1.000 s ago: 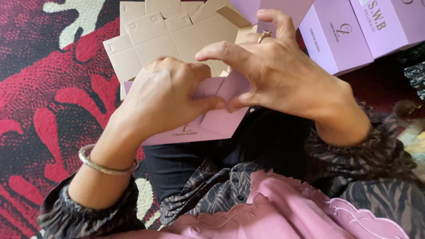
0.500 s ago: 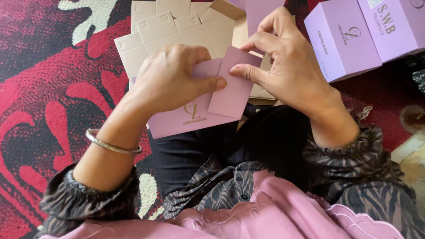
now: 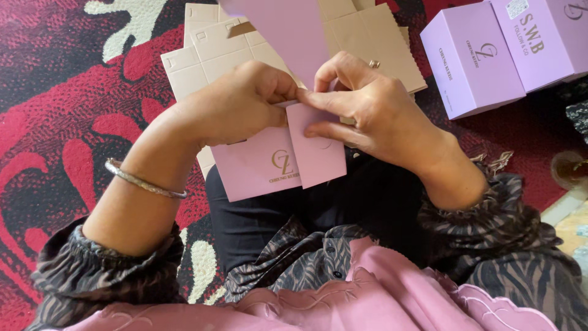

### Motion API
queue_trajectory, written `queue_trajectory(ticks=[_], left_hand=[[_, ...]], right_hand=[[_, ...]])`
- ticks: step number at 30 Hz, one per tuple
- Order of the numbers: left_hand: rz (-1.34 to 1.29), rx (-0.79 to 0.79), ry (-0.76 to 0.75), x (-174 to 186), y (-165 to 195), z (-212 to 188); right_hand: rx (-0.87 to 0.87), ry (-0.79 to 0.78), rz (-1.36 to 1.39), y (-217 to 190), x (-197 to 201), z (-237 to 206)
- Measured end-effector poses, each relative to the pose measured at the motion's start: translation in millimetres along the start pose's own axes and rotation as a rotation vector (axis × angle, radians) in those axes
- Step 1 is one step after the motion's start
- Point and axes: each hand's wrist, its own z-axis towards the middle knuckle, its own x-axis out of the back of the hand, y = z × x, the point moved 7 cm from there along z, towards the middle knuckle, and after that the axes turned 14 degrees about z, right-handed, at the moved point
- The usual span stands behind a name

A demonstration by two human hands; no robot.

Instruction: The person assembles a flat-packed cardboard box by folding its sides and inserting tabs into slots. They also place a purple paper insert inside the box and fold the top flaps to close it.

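Both my hands grip one flat lilac cardboard box blank with a gold emblem, held above my lap. My left hand pinches its upper edge from the left, a silver bangle on that wrist. My right hand, wearing a ring, presses a folded side flap of the blank with its fingers. A long lilac flap of the same blank stands up toward the top of the view. Under the hands lies a stack of flat unfolded blanks, tan side up.
Assembled lilac boxes stand at the upper right on a red, black and white patterned rug. A brownish round object sits at the right edge. My lap with dark trousers and a pink garment fills the bottom.
The blank has been lifted and turned, its emblem panel now facing me lower down. A side flap has been folded over it, and my hands have come together at its upper edge.
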Motion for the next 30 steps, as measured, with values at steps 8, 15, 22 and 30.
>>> queue_trajectory(ticks=[8,15,22,30], left_hand=[[-0.069,-0.094,0.076,9.5,8.7,-8.0],[0.138,0.078,0.203,12.0,6.2,-10.3],[-0.036,-0.035,0.167,17.7,12.1,-20.8],[-0.054,-0.020,0.281,25.0,9.2,-48.6]], right_hand=[[-0.077,0.034,0.036,9.1,1.5,0.5],[-0.076,0.013,0.020,8.0,1.1,2.6],[-0.060,0.084,-0.187,7.7,11.4,-4.5],[-0.199,0.292,0.070,48.9,34.5,-31.6]])
